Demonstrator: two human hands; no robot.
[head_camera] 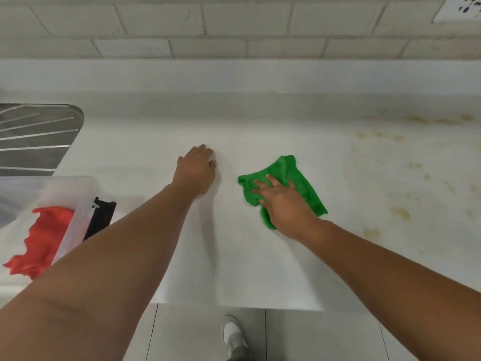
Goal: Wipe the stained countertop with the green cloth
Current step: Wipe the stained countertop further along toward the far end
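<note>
In the middle of the frame, seen from the head camera looking down, a person stands at a pale countertop (260, 269) with both bare arms reaching forward. The right hand (282, 201) lies flat on the green cloth (309, 194), fingers spread and straight, pressing it down rather than gripping it. The cloth sits crumpled just right of centre, on a part of the counter that looks clean. The left hand (196, 170), centre frame, rests on the bare counter to the cloth's left, its fingers loosely bent and holding nothing.

Yellow-brown stains (400, 212) are scattered across the right side of the frame, well apart from the cloth.

At the left edge sits a metal sink drainer (36, 139). Below it is a clear plastic bin (78, 204) holding a red cloth (44, 238), with a dark object (101, 217) beside it. White brick tiles (234, 22) run along the top, and a wall socket (460, 9) shows at the upper right. One pale shoe (234, 334) shows at the bottom.

The wiping looks to be under way, with the marked area not yet reached. The next move likely calls for sliding the cloth rightward under steady pressure, over the stains.

No brand, label or readable writing appears anywhere.
</note>
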